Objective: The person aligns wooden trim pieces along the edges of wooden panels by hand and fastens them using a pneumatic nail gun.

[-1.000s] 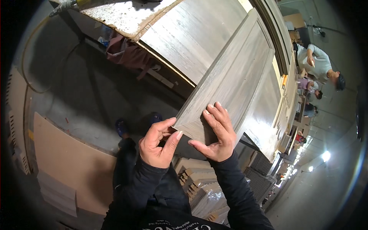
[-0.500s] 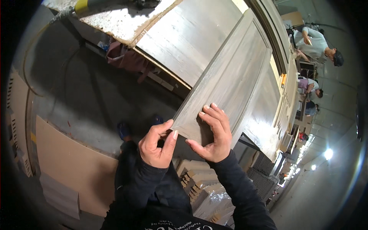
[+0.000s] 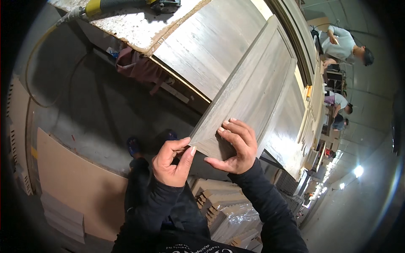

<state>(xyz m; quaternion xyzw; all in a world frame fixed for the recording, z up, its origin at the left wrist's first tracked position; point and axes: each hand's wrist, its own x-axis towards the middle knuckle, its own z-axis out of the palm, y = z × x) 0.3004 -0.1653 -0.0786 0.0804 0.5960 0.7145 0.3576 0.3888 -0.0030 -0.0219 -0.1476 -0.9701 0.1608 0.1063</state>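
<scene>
Head view: a framed panel door (image 3: 257,90) in grey wood grain is the item in hand. It lies with its framed face upward and its length running away from the person, the near end projecting past the edge of the tabletop (image 3: 135,27). Whether its underside sits flat cannot be determined.

Left hand (image 3: 172,165): pinching the door's near left corner between thumb and fingertips. Right hand (image 3: 241,149): fingers curved and resting on the door's face close to its near end, thumb spread well apart from them and placed at the near edge; firmness of contact cannot be judged.

Surroundings, taken from the door: a flat wood-grain board (image 3: 211,42) is to its left and partly beneath it. Farther left, on a worn white part of the tabletop, rests a black-and-yellow power tool (image 3: 122,5) with a hose (image 3: 28,76) hanging down. Dark red cloth (image 3: 137,69) hangs below and left of the door. Stacked boards (image 3: 219,200), partly covered by clear film (image 3: 242,215), stand below its near end. A large brown sheet (image 3: 80,177) is well to the left. Long dark mouldings (image 3: 301,46) lie beyond its far right side. A co-worker (image 3: 341,44) in a light shirt and dark cap is farther right.
</scene>
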